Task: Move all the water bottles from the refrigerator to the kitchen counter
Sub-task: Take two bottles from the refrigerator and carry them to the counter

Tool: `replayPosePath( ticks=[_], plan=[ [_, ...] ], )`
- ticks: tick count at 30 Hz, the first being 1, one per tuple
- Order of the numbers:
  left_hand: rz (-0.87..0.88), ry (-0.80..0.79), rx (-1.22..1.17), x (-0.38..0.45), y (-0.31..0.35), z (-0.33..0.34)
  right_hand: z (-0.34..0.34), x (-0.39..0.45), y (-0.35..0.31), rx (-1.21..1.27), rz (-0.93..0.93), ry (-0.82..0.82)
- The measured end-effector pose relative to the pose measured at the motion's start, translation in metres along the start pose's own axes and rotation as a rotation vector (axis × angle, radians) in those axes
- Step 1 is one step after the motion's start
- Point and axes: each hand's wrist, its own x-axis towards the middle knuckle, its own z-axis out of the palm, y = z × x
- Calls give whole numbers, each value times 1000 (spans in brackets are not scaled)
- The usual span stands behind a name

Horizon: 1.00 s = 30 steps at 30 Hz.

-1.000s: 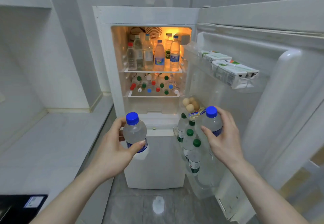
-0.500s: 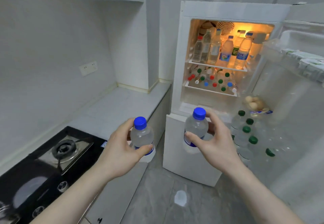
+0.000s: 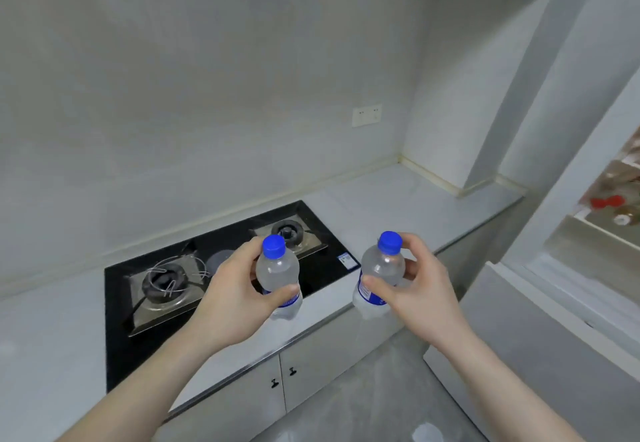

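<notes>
Both grips are closed on cargo: the left hand (image 3: 239,298) wraps a small bottle (image 3: 278,277) around its label, and the right hand (image 3: 420,291) clamps a second bottle (image 3: 379,277) the same way. Each bottle is upright, sealed with a blue cap, and hangs in the air above the front edge of the table (image 3: 391,206), not yet set down.

Risk, as a judgement: the left bottle hangs over the black stove (image 3: 221,272). Setting it on a burner grate would leave it tilted and likely to roll. The bare table to the right of the stove looks like the safer landing zone. The right bottle is close to the table's front edge; a release there could drop it to the floor (image 3: 367,400). Condensation may make both bottles slippery.

Contents: both bottles appear filled with clear water. The refrigerator (image 3: 571,268) stands open at the right edge; red caps show on a shelf inside, so more bottles probably remain.
</notes>
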Motion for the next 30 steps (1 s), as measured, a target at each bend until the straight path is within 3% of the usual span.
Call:
replayPosePath(
  ticks=[13,23,30],
  plan=[
    [-423,434,63,-108,-55,-61,138,47,-9,26,-163,-537],
    [-654,743,96,-217,-84,-114,241,6,-53,63,-306,-835],
    [-811,839,103,-302,-117,-156,308,-47,-85,69,-347,-966]
  ],
)
